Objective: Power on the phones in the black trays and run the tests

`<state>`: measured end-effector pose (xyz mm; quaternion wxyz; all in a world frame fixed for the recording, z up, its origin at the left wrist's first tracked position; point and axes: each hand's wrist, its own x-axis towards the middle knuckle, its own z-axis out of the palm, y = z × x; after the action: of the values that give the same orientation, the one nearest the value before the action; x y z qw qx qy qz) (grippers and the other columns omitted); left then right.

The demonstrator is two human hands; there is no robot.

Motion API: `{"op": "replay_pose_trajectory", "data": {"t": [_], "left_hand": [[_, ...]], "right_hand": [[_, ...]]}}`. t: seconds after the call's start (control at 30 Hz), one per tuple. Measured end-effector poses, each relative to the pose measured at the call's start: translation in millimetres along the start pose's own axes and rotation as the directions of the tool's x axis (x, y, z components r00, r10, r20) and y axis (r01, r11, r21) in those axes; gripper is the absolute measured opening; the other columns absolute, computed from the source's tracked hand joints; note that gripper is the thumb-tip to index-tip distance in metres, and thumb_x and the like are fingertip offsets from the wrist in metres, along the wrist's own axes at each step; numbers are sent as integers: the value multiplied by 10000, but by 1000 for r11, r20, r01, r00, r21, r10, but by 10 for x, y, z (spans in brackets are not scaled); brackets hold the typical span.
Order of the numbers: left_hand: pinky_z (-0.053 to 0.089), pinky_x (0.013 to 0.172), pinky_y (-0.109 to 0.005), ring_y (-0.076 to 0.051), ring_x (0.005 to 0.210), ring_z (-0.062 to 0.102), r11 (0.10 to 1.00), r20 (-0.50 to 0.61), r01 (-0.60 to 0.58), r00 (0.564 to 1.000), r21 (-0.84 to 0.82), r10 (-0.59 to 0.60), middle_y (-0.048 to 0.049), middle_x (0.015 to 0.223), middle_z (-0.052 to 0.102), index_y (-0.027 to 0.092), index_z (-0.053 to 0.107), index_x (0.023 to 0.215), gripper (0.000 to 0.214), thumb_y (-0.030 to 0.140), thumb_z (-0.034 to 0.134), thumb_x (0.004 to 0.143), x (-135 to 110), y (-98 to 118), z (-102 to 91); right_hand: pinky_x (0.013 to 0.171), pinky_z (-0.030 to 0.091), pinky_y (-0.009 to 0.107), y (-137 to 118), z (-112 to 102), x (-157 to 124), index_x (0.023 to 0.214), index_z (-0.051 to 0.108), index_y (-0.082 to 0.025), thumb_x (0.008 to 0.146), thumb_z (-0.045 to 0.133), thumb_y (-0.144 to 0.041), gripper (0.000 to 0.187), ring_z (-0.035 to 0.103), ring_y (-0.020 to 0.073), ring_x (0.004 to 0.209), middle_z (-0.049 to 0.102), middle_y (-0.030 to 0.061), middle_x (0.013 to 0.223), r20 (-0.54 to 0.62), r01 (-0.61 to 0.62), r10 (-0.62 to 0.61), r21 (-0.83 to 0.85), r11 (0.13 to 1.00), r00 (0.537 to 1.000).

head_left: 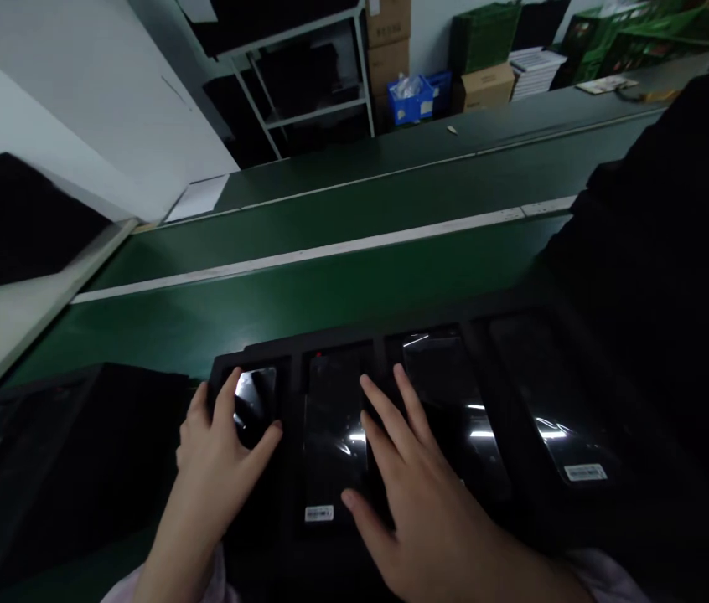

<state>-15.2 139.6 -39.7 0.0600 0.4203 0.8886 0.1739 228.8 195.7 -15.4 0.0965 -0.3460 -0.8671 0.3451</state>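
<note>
A black foam tray (295,362) with several slots lies before me, glossy black phone-like panels in them. My left hand (225,440) spans the leftmost panel (257,394), fingers along its left edge and thumb by its right edge; its lower part is hidden by the hand. Over the tray's middle, my right hand (405,469) has its fingers spread, the fingertips between the second panel (333,427) and the third panel (442,377). Whether they touch either one, I cannot tell. White barcode labels show on the second panel and the rightmost panel (552,419).
Beyond the tray runs a green conveyor belt (329,289) with a pale rail (342,248). Stacked black trays (656,226) rise on the right, and another black tray (78,452) lies at left. Shelving (310,113), cartons and a blue crate (411,102) stand behind.
</note>
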Motion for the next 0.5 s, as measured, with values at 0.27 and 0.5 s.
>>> {"op": "replay_pose_trajectory", "data": {"t": [0.27, 0.5], "left_hand": [[351, 1198, -778, -552, 1561, 295, 1000, -3, 17, 1000, -20, -17, -256, 1662, 308, 197, 452, 1553, 805, 661, 498, 898, -7, -36, 9], [264, 1286, -700, -495, 1607, 248, 999, 1, 41, 999, -10, -41, -235, 1690, 302, 203, 435, 1571, 814, 690, 479, 920, -47, 101, -54]], "right_hand": [[889, 709, 606, 682, -257, -467, 1254, 763, -126, 1070, 482, -567, 554, 191, 496, 1616, 471, 165, 1649, -552, -271, 103, -231, 934, 827], [992, 676, 578, 616, -218, -336, 1345, 714, -97, 1094, 413, -523, 580, 164, 446, 1638, 312, 100, 1745, -444, -200, 135, -103, 974, 886]]}}
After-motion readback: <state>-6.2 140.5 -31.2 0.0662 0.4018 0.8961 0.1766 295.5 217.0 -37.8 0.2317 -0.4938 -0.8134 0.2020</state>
